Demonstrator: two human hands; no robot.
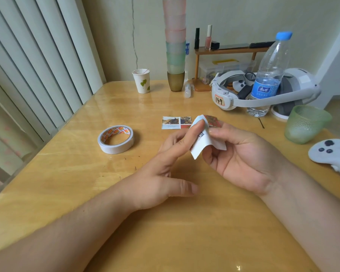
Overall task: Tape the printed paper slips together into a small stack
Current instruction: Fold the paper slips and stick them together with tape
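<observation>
My right hand [241, 154] holds a curled white paper slip [204, 143] above the table, its printed side turned away and a red-printed corner showing at the top. The forefinger of my left hand [165, 165] presses against the slip's left face; the thumb is spread apart near the table. Another printed slip [176, 122] lies flat on the table just behind the hands. A roll of white double-sided tape [115, 139] lies flat to the left of my left hand.
A green glass cup [306, 124], a water bottle [269, 75] and a white headset [263, 91] stand at the right. A white controller [334, 154] lies at the right edge. A paper cup [141, 81] and a tower of stacked cups [175, 46] stand at the back.
</observation>
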